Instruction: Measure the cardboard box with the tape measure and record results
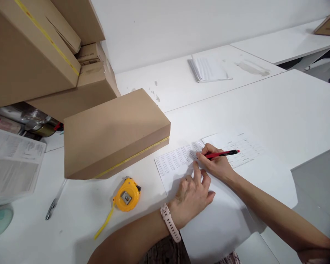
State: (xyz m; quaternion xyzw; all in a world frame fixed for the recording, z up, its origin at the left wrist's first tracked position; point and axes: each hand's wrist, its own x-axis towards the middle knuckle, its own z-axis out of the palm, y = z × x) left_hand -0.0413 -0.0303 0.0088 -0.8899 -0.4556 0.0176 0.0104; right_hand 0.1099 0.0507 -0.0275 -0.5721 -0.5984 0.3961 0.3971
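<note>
My right hand [216,163] is closed around a red pen [222,154], whose tip rests on a printed sheet of paper [178,158] with rows of small text. Just below it, my left hand [191,194] lies flat on the same sheet with fingers stretched out, holding nothing. A pink watch strap [169,223] circles the left wrist. A yellow tape measure [126,196] with its tape partly pulled out sits on the white table [277,110] to the left of the sheet.
A brown cardboard box [112,134] lies just beyond the tape measure, with more boxes [35,47] stacked at the back left. A metal tool [55,201], printed papers [13,165] and a white pad [209,69] also lie about. The table edge drops off at right.
</note>
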